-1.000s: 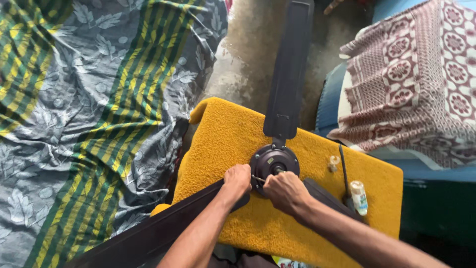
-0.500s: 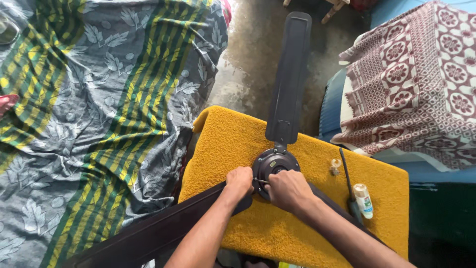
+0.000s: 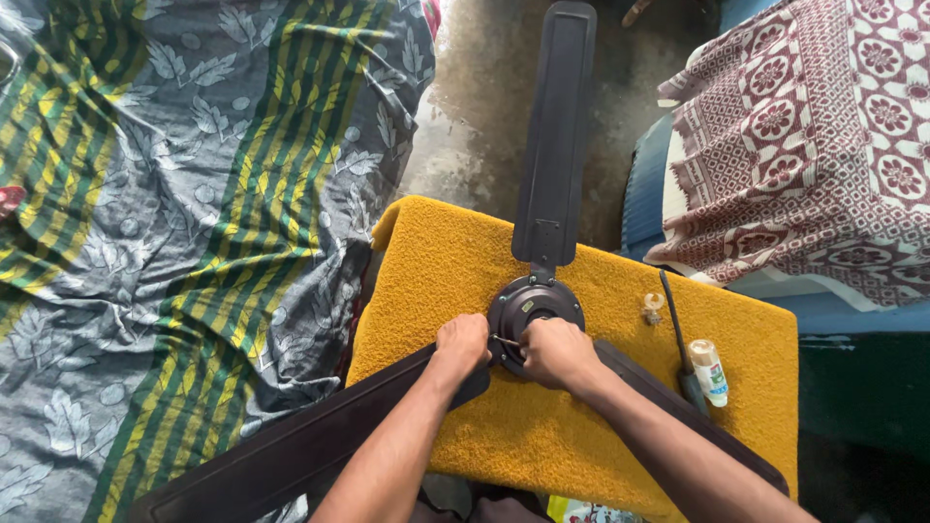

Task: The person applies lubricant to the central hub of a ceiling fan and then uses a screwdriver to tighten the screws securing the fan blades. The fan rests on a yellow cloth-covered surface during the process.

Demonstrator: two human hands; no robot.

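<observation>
A dark ceiling fan lies on a yellow towel [image 3: 455, 261] spread over a small table. Its round motor hub [image 3: 536, 300] sits in the middle, one blade [image 3: 557, 126] pointing away and two blades running toward me. My left hand [image 3: 462, 344] is closed on the root of the near-left blade [image 3: 291, 450] beside the hub. My right hand [image 3: 554, 351] is closed at the hub's near edge, and a thin metal piece [image 3: 505, 341] shows between the two hands. What my right hand grips is hidden by its fingers.
A screwdriver with a black shaft [image 3: 675, 324], a small white bottle [image 3: 709, 371] and a small clear cap [image 3: 654, 308] lie on the towel's right side. A grey, green and yellow sheet [image 3: 184, 232] covers a bed at left. A maroon patterned cloth [image 3: 823, 145] drapes furniture at right.
The view has shifted a little, so the fan sits slightly lower and to the right. Both hands stay at the hub with hardly any movement.
</observation>
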